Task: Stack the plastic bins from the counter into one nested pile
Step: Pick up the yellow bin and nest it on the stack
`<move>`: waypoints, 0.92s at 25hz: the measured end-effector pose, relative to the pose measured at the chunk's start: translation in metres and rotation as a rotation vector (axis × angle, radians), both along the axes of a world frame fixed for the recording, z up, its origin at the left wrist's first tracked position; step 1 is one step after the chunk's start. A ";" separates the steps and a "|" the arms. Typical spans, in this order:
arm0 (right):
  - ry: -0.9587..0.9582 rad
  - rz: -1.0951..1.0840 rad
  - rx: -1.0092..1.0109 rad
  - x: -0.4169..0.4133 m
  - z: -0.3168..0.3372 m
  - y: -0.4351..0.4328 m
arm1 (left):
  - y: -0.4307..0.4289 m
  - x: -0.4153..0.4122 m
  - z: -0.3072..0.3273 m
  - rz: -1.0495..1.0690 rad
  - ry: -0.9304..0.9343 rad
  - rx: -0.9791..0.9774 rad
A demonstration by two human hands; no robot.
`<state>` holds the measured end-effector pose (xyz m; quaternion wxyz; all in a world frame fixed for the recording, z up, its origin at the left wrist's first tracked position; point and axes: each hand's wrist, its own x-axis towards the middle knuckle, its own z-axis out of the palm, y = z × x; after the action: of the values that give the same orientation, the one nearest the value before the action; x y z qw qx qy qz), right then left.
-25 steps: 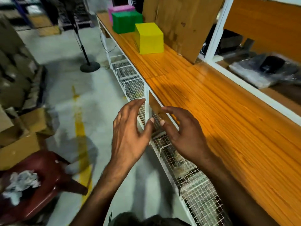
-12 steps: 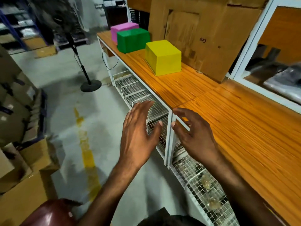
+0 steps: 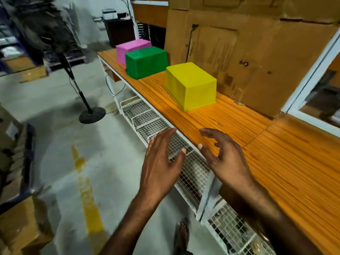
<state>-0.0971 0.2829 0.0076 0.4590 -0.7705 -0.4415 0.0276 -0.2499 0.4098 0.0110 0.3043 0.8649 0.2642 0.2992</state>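
So all three bins are sitting upside down on the long orange wood-grain surface [image 3: 230,126], bottoms up, which is why I'm seeing flat tops and no openings: the yellow rectangular plastic bin [image 3: 191,85] is just above the middle of the frame, the green plastic bin [image 3: 146,61] behind it further up and left, and the pink plastic bin [image 3: 131,50] right behind that one, looks like it's touching the green. Nothing nested yet. My left hand [image 3: 161,162] and right hand [image 3: 223,159] are both empty, fingers spread wide and palms kind of facing each other in the lower middle, over the surface's front edge and the white wire-mesh baskets [image 3: 147,118] below it. I figure I'm holding them that way to clamp the yellow bin by its two sides, since it's closest. Compared with a moment back, the bins are bigger and lower in the frame, so I've walked closer, and my hands have spread further apart. Big brown cardboard box [image 3: 248,52] sits behind the yellow bin, no issue.
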 end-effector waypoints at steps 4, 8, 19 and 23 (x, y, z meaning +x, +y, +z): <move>0.003 -0.037 -0.057 0.069 -0.012 0.090 | 0.090 0.055 -0.012 -0.068 0.104 -0.063; -0.058 -0.108 -0.127 0.137 -0.012 0.165 | 0.167 0.113 -0.016 -0.130 0.058 -0.232; -0.162 -0.539 -0.447 0.316 0.002 0.315 | 0.335 0.315 -0.034 -0.270 0.070 -0.770; 0.057 -0.613 -0.674 0.354 -0.002 0.337 | 0.357 0.354 -0.031 -0.257 0.167 -0.892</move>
<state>0.2571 0.6195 0.0053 0.1813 -0.9709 -0.1466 0.0538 0.1036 0.7670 -0.0205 0.6586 0.6964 0.2815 0.0459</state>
